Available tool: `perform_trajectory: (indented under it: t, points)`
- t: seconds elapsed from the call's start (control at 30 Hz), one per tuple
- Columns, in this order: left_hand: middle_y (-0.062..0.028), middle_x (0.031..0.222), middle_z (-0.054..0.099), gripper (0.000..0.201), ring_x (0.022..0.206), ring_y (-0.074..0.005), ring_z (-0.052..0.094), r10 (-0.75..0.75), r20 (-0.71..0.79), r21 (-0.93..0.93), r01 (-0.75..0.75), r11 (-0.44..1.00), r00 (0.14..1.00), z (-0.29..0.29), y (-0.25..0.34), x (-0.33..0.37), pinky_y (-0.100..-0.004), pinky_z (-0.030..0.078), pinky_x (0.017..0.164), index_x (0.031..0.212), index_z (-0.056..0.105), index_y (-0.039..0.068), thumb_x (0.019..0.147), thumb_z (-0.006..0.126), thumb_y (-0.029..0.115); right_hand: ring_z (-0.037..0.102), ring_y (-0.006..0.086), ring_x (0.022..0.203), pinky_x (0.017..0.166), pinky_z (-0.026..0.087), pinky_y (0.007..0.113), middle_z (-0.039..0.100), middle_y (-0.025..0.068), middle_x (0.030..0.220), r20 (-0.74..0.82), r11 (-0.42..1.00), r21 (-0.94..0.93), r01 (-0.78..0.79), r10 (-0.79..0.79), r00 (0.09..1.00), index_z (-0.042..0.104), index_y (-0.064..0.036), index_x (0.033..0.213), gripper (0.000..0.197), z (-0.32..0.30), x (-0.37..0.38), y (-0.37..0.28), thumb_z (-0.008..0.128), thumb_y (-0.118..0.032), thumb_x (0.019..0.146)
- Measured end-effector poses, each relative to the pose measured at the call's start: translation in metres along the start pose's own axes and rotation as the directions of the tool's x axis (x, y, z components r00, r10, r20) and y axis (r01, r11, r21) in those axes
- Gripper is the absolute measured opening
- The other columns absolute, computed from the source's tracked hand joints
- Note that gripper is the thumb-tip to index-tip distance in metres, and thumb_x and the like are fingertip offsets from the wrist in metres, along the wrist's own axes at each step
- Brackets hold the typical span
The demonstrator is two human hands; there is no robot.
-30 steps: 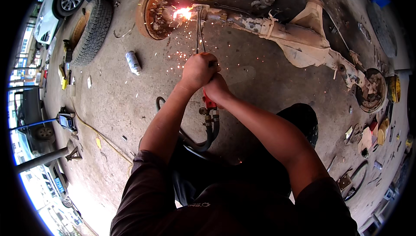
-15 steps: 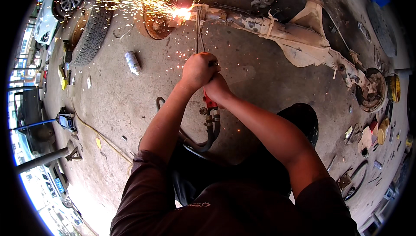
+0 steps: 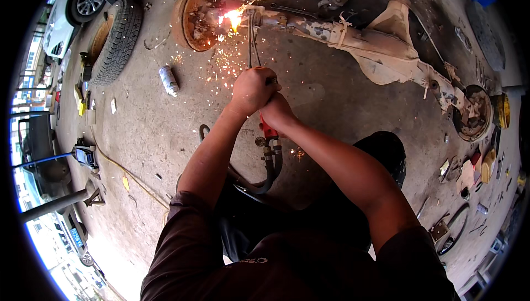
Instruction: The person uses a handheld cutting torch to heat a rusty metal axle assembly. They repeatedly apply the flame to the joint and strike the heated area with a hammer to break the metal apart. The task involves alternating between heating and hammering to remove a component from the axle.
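My left hand (image 3: 253, 90) is closed around the front of a cutting torch (image 3: 267, 130) with a red handle. Just behind it, my right hand (image 3: 278, 113) grips the same torch, its fingers partly hidden by the left hand. The thin torch tubes (image 3: 251, 44) run forward to a bright flame (image 3: 233, 19), where sparks spray off the left end of a rusty vehicle axle (image 3: 381, 55). Beside the flame stands a rusty brake drum (image 3: 200, 16). Dark hoses (image 3: 271, 165) curve back from the torch's brass fittings toward my legs.
On the left lie a spray can (image 3: 169, 80), a large tyre (image 3: 120, 41) and a yellowish hose (image 3: 127, 173). A blue-handled floor jack (image 3: 84, 156) stands farther left. Loose parts and tools litter the right, near a second brake drum (image 3: 473, 114).
The large spark plume toward the far left has died down, so the brake drum and tyre show more clearly. Smaller sparks now fall toward me. Both hands stay in place.
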State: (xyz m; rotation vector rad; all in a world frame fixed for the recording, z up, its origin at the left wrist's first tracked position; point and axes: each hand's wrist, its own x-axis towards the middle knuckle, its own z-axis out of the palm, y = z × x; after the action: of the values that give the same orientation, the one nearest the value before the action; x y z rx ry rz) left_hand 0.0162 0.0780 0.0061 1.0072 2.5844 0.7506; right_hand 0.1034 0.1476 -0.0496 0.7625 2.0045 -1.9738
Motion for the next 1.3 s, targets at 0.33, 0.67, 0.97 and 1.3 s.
perform_trajectory:
  t: [0.33, 0.67, 0.97, 1.3]
  points:
    - [-0.0157, 0.092, 0.073, 0.027, 0.086, -0.0363, 0.071, 0.039, -0.018, -0.049, -0.040, 0.998, 0.999, 0.002, -0.003, 0.002, -0.0416, 0.056, 0.079, 0.094, 0.073, 0.003, 0.078, 0.081, 0.023, 0.070, 0.0392, 0.102, 0.077, 0.055, 0.048, 0.071, 0.0265, 0.104, 0.005, 0.995, -0.096, 0.027, -0.026, 1.000, 0.065, 0.0041, 0.108, 0.035, -0.005, -0.001, -0.008, 0.054, -0.027, 0.096]
    - [-0.0160, 0.089, 0.073, 0.024, 0.083, -0.0370, 0.071, 0.011, -0.057, -0.067, -0.015, 0.998, 0.998, 0.003, 0.005, 0.003, -0.0441, 0.057, 0.077, 0.089, 0.075, 0.005, 0.075, 0.081, 0.024, 0.070, 0.0382, 0.106, 0.080, 0.055, 0.046, 0.070, 0.0270, 0.109, 0.032, 0.994, -0.098, -0.041, 0.044, 0.999, 0.064, 0.0044, 0.113, 0.037, -0.019, -0.009, -0.022, 0.055, -0.028, 0.096]
    - [-0.0154, 0.089, 0.074, 0.025, 0.083, -0.0364, 0.071, 0.000, -0.083, -0.081, -0.007, 0.997, 0.997, 0.010, 0.007, 0.008, -0.0431, 0.057, 0.077, 0.090, 0.075, 0.007, 0.075, 0.080, 0.026, 0.068, 0.0212, 0.068, 0.054, 0.050, 0.040, 0.067, 0.0123, 0.079, 0.007, 0.996, -0.084, 0.044, -0.043, 0.999, 0.062, 0.0041, 0.102, 0.030, -0.023, 0.002, -0.007, 0.060, -0.025, 0.093]
    - [-0.0163, 0.090, 0.074, 0.025, 0.083, -0.0342, 0.073, -0.035, -0.076, -0.070, 0.030, 0.997, 0.997, 0.010, 0.018, 0.010, -0.0403, 0.058, 0.077, 0.094, 0.075, 0.004, 0.077, 0.081, 0.022, 0.069, 0.0217, 0.081, 0.064, 0.050, 0.040, 0.069, 0.0136, 0.086, 0.005, 0.997, -0.080, 0.023, -0.023, 1.000, 0.063, 0.0041, 0.108, 0.038, -0.036, -0.006, -0.019, 0.062, -0.029, 0.091]
